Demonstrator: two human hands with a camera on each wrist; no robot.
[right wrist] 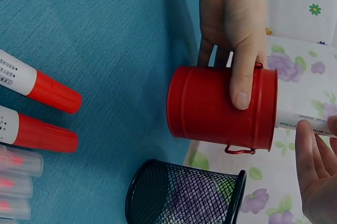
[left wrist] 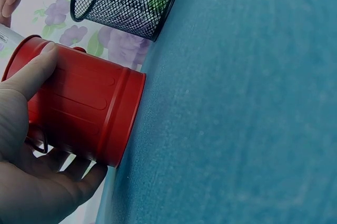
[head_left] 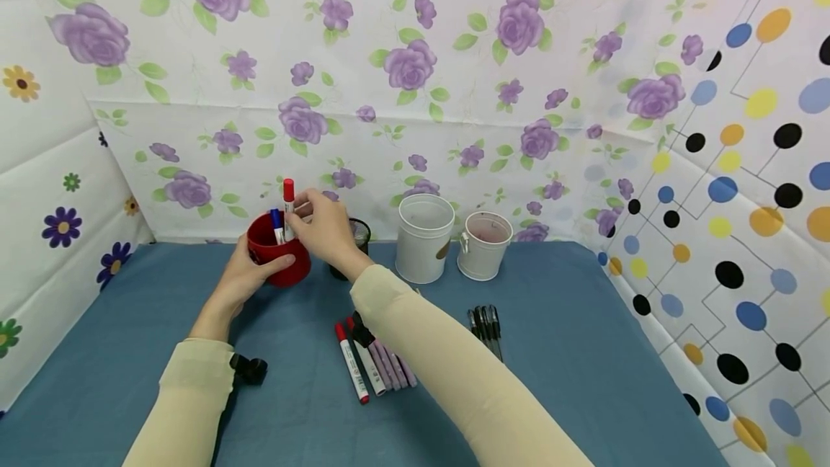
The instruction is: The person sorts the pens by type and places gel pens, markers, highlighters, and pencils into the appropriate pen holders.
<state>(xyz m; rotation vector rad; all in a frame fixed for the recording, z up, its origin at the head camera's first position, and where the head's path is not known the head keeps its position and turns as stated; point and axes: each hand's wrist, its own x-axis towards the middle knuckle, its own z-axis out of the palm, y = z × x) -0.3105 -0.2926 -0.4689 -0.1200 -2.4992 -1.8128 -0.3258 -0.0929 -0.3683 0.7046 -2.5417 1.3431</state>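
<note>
My left hand grips a red metal bucket by its side, thumb on the front and fingers curled beneath in the left wrist view. The bucket stands on the cloth near the back. A blue-capped marker leans inside it, cap up. Over the rim, my right hand pinches a white marker with a red cap, held upright with its lower end inside the bucket. In the right wrist view that white barrel shows between the rim and the fingertips. The bucket's wall hides the marker's lower end.
A black mesh pen cup is just right of the red bucket. Farther right stand a larger white bucket and a smaller one. Red-capped markers, several light purple pens and black pens lie in front.
</note>
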